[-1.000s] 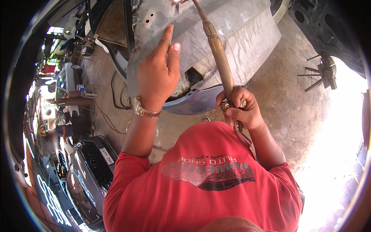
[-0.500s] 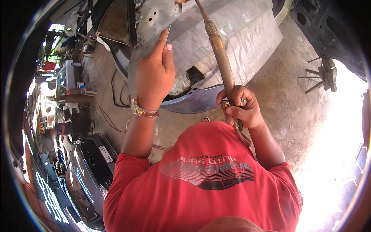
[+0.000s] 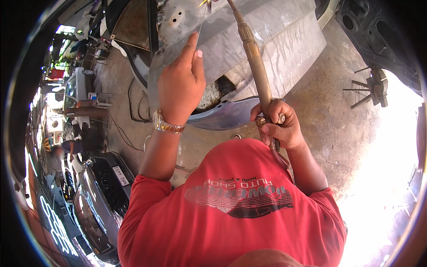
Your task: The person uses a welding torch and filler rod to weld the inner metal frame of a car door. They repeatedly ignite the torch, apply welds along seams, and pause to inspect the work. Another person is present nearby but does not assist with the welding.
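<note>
Brass-coloured and tubular, the long gas torch (image 3: 255,62) slants from right of centre to the top edge of the frame, where its narrow neck leaves the view. The right hand (image 3: 282,127) is closed round its rear end, thumb and fingers bunched about the round brass valve knobs (image 3: 281,118). In the upper left-centre, the left hand (image 3: 180,89) has its index finger stretched out and its thumb alongside, apparently pinching a thin, straight metal rod (image 3: 202,22); how its other fingers lie cannot be told. The rod points up to a small yellow flame (image 3: 203,2) at the top edge, over the broad, dull-grey sheet-metal panel (image 3: 284,49). The exact meeting point of rod, heat and metal is cut off.

To work well here, the torch is best steered from the wrist, in small even movements, so that no patch of the thin sheet overheats. The rod wants feeding in short, light advances along the index finger, its end near the flame. Both hands look bare, so the fingertips should slide back as the rod shortens. The thin brownish hose (image 3: 278,157) runs from the torch towards the red T-shirt (image 3: 231,187); slack there would keep it from tugging.
</note>
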Motion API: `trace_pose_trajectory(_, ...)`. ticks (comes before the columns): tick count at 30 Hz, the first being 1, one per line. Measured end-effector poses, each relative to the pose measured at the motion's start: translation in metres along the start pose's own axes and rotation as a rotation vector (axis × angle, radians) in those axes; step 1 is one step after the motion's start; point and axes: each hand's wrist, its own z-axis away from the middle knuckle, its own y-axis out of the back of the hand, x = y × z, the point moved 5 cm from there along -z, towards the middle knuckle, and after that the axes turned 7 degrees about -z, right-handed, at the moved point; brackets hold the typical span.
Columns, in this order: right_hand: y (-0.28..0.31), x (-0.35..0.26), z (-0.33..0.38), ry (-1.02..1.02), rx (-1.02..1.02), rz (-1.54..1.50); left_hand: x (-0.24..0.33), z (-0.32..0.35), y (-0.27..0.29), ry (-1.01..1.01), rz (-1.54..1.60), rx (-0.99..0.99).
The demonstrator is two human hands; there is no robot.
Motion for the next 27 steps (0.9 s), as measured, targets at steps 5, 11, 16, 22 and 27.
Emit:
trace_pose_trajectory(5,0.0001,0.0003,0.0014,0.004,0.002,0.017,0.0013,-0.0007,-0.0003,-0.008,-0.01,0.002)
trace_pose_trajectory(11,0.0008,-0.0009,0.0021,0.001,0.02,0.016,0.0033,-0.0046,-0.0008,-0.025,-0.009,0.012)
trace_pose_trajectory(16,0.0012,-0.0012,0.0016,0.009,0.012,0.01,0.0046,-0.0034,-0.0022,-0.025,-0.037,0.006)
trace_pose_trajectory(22,0.0001,-0.0014,0.0007,0.009,0.015,0.006,0.0068,-0.004,-0.0028,-0.045,-0.065,0.021)
trace_pose_trajectory(27,-0.0012,-0.0015,-0.0009,-0.006,0.014,-0.005,0.006,-0.0055,-0.001,-0.023,-0.069,-0.01)
